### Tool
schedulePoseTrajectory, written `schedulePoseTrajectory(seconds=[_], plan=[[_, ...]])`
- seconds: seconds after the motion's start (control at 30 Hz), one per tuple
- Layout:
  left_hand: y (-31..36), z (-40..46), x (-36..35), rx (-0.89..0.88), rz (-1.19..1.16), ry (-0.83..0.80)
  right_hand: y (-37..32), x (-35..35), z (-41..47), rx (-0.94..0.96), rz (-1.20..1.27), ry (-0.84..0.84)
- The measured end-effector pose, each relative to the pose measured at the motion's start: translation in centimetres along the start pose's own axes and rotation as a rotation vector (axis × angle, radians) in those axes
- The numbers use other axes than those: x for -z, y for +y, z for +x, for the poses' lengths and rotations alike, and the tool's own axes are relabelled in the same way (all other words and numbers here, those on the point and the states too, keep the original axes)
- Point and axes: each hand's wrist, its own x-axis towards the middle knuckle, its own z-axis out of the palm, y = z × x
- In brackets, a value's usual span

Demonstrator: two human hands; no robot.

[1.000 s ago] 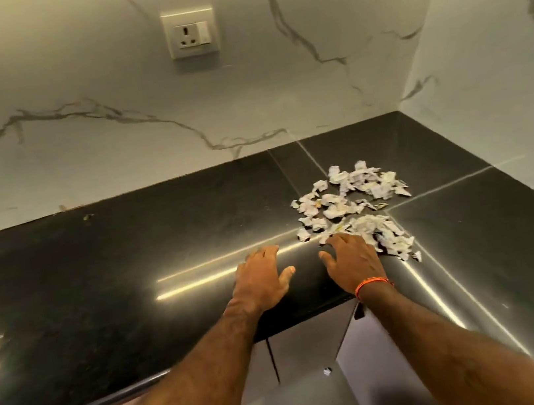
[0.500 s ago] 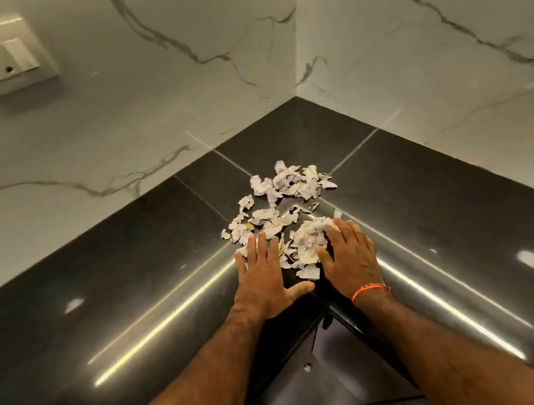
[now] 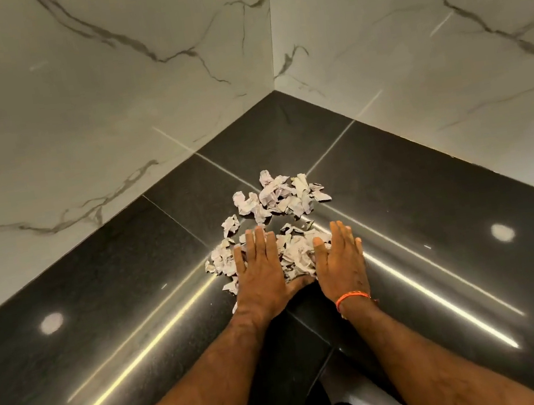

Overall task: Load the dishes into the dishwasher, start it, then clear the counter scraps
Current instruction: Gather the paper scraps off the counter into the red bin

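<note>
**A:** Black polished stone, this counter point(image 3: 111, 329), so the pale paper scraps point(image 3: 278, 197) are easy to see. What do you look at first?

**B:** Start from the left. Your left hand point(image 3: 260, 272) lies flat, fingers straight, palm down on the near-left part of the heap, and it grips nothing. Some small pieces point(image 3: 219, 263) stay outside it, just beside your little finger. I think you should place this hand more to the left, so these pieces come inside.

**A:** And the middle?

**B:** Between your two hands there is the near cluster point(image 3: 296, 255), touching both. Behind it, nearer to the wall corner point(image 3: 276, 86), a second cluster sits a little apart from your fingertips. Reach behind that one first, otherwise you gather only half.

**A:** The right side?

**B:** Your right hand point(image 3: 339, 257), the one with the orange wristband point(image 3: 352, 297), is also flat and relaxed, holding nothing, with its thumb side against the scraps. Tilt both hands on their edges like two walls, and pull slowly toward the counter edge. The paper looks light and crumpled, so a fast move can probably scatter it on this smooth surface.
</note>
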Motion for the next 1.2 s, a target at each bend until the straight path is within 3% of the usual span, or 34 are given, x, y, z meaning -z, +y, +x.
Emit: schedulePoseTrajectory(seconds=[0.1, 0.23, 0.4, 0.57, 0.73, 0.97, 1.2], plan=[[-0.9, 2.5, 0.7, 0.068, -0.012, 0.043, -0.9, -1.0, 3.0, 0.049, 0.000, -0.033], [-2.4, 5.3, 1.7, 0.030, -0.017, 0.065, -1.9, -1.6, 7.4, 0.228, 0.198, -0.106], [-3.1, 9.2, 3.5, -0.117, 0.002, -0.038, -1.9, -1.6, 14.3, 0.085, 0.248, -0.014], [-3.5, 12.4, 5.2, -0.119, -0.041, -0.086, -2.8, -2.0, 16.3, 0.312, 0.228, -0.235], [-5.1, 13.6, 6.3, -0.004, -0.066, -0.029, -4.5, -3.2, 19.1, 0.333, 0.301, -0.062], [-5.8, 13.6, 5.9, 0.052, -0.283, -0.142, -7.0, -4.3, 21.8, 0.512, -0.214, -0.571], [-4.1, 11.6, 5.7, -0.010, -0.481, -0.120, -6.7, -2.3, 20.2, 0.480, -0.079, -0.678]])
